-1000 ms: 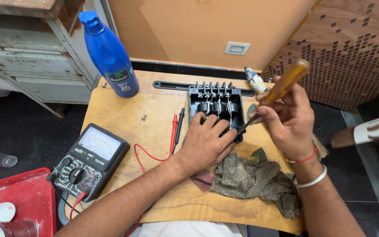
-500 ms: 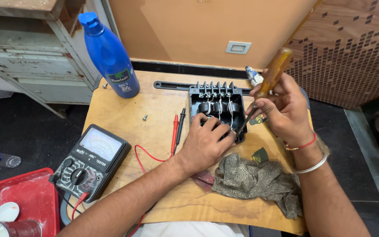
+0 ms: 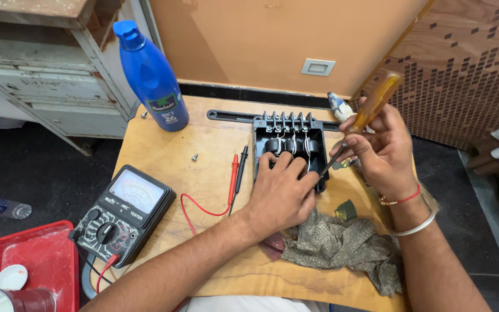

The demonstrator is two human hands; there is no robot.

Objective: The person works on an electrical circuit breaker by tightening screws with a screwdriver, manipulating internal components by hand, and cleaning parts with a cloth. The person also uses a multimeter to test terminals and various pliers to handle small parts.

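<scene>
A black electrical unit with several terminals and coils lies on a round wooden board. My left hand rests on its near side, fingers pressed on it. My right hand holds a screwdriver with an amber handle; its shaft slants down to the unit's right edge near my left fingers. Red and black probes lie just left of the unit.
An analog multimeter sits at the board's left edge with red leads. A blue bottle stands at the back left, a loose screw near it. A patterned cloth lies at front right. A red tray sits lower left.
My right hand has tipped the screwdriver more upright and shifted slightly right. My left hand stays on the black unit.
</scene>
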